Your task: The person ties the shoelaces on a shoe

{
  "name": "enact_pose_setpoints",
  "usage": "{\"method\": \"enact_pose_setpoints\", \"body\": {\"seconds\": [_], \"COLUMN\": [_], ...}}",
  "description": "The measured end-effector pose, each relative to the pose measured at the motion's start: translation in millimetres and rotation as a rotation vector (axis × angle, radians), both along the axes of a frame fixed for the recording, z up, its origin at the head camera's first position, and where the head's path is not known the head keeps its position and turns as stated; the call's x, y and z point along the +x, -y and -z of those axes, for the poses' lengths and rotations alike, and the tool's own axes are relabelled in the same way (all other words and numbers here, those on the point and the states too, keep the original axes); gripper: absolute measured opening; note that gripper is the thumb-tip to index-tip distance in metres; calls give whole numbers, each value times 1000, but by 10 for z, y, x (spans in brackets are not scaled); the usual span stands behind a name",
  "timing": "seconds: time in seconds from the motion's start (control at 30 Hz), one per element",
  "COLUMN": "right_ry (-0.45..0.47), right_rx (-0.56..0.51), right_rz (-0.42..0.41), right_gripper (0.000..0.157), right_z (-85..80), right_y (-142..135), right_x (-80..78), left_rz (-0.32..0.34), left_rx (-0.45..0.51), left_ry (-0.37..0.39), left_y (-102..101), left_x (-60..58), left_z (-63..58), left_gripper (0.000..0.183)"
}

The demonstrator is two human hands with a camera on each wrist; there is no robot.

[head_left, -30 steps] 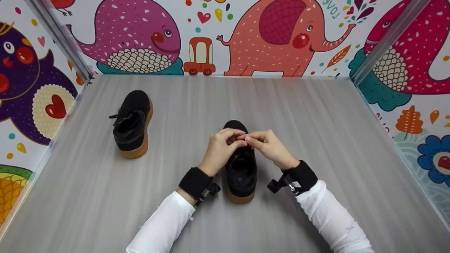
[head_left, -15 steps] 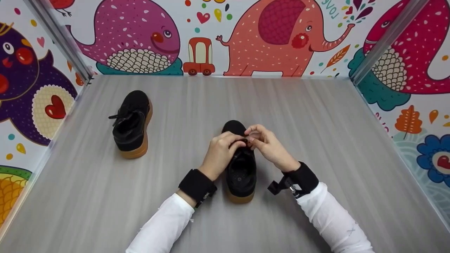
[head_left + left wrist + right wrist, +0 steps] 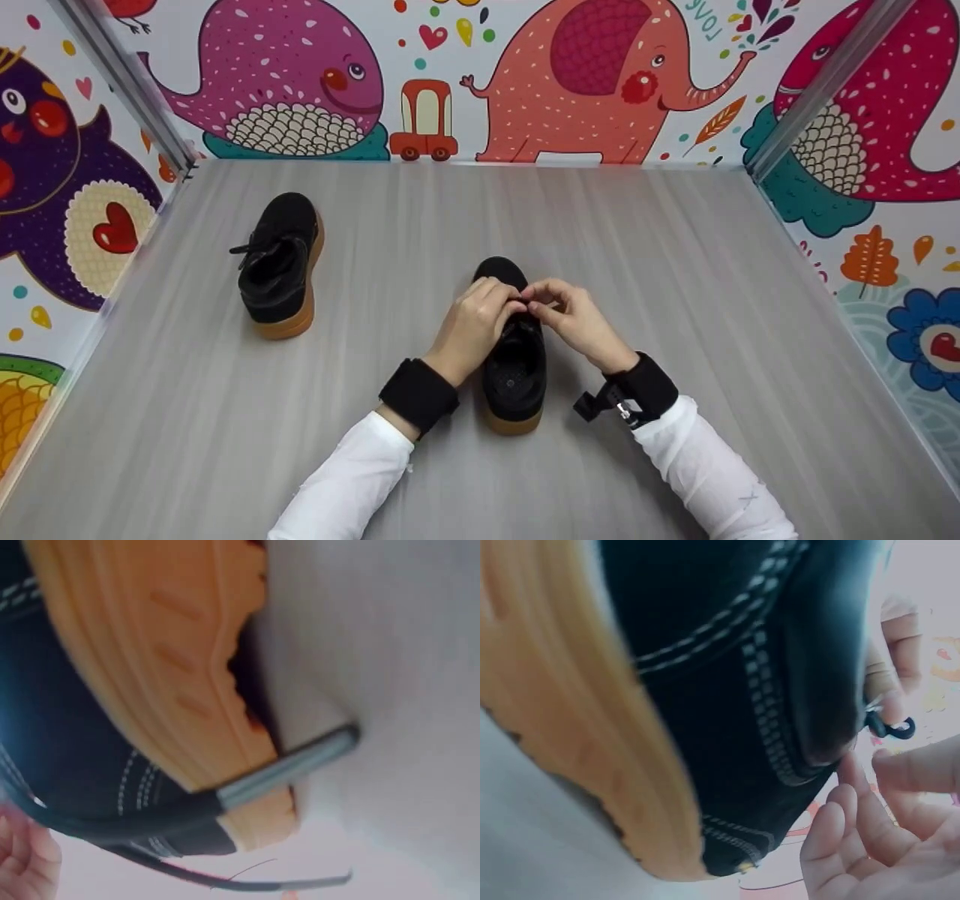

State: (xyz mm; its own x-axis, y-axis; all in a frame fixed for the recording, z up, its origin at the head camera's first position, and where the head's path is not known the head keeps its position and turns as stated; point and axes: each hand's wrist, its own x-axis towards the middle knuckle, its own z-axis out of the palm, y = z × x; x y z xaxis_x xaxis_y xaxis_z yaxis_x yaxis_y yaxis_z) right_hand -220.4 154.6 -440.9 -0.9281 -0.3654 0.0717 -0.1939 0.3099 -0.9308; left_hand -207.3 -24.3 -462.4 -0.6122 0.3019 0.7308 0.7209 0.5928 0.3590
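Observation:
A black shoe (image 3: 514, 409) with a tan sole stands in front of me, its toe pointing away. My left hand (image 3: 471, 324) is over its lacing, and thumb and fingers pinch the black shoelace (image 3: 904, 727), a small loop of which sticks out in the right wrist view. My right hand (image 3: 583, 324) meets it from the right, its thumb and fingertips right at the lace; I cannot tell whether they grip it. Two lace ends with pale tips (image 3: 289, 774) hang down the shoe's side in the left wrist view.
A second black shoe (image 3: 276, 313) with a tan sole stands at the left, its lace sticking out sideways. Grey wood-patterned tabletop (image 3: 390, 225) lies under both. Printed cartoon panels (image 3: 577, 82) wall in the back and sides, with metal posts (image 3: 795, 97) in the corners.
Half a second ago the right thumb and forefinger spread apart at the lace; now they have come closer together. The left hand has shifted only slightly, and both shoes stay put.

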Motion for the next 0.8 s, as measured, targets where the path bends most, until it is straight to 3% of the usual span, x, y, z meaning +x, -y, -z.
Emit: {"method": "enact_pose_setpoints", "body": {"seconds": [0.4,0.47,0.8], "right_ry": [-30,-29,-37], "right_rx": [2,-9,-60], "right_rz": [-80,-91,-107], "right_gripper": [20,21,18], "right_z": [109,115,182], "right_y": [-53,-62,-75], "right_x": [-42,-52,-104], "left_rz": [-75,-69,2], "left_rx": [-184,-182,-26], "left_ry": [-284,-292,-187], "left_y": [-19,-22,-24], "left_x": [-14,-21,-27], "left_z": [20,24,44], "left_gripper": [15,15,11]}}
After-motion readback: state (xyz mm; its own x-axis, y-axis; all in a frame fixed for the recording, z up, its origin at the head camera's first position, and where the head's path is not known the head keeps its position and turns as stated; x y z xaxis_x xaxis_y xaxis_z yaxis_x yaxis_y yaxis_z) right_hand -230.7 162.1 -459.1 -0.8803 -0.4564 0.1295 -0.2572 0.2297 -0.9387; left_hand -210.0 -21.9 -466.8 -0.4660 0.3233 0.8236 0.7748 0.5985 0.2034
